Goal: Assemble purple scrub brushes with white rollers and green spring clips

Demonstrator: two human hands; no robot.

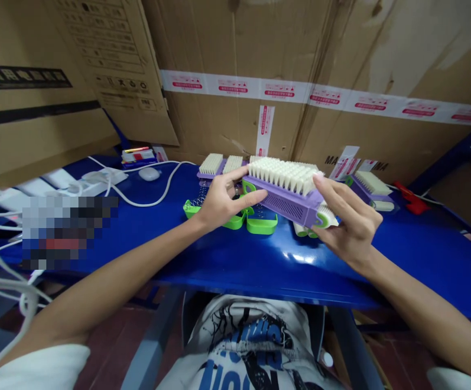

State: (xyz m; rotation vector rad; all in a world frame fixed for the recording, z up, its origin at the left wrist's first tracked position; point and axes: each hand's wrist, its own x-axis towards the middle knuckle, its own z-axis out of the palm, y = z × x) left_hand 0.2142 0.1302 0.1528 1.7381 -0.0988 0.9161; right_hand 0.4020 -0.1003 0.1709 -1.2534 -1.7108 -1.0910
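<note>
Between my two hands, above the blue table, is a purple scrub brush (286, 203) with cream bristles facing up. My left hand (225, 200) grips its left end, thumb along the side by a green part. At the other end, my right hand (349, 222) pinches the brush near a small round bristle tuft (328, 215) with a green ring. Behind the left hand stand more purple brush heads (211, 165) with cream bristles. Below them are green trays (262, 223) and metal springs (203, 192). White rolls with green ends (300, 229) lie partly hidden under the held brush.
Another purple brush (369, 187) and a red tool (412, 199) are at the right back. White cables and a power strip (105, 177) crowd the left, near a white mouse (149, 174). Cardboard sheets (227, 49) wall the back of the blue table (219, 260).
</note>
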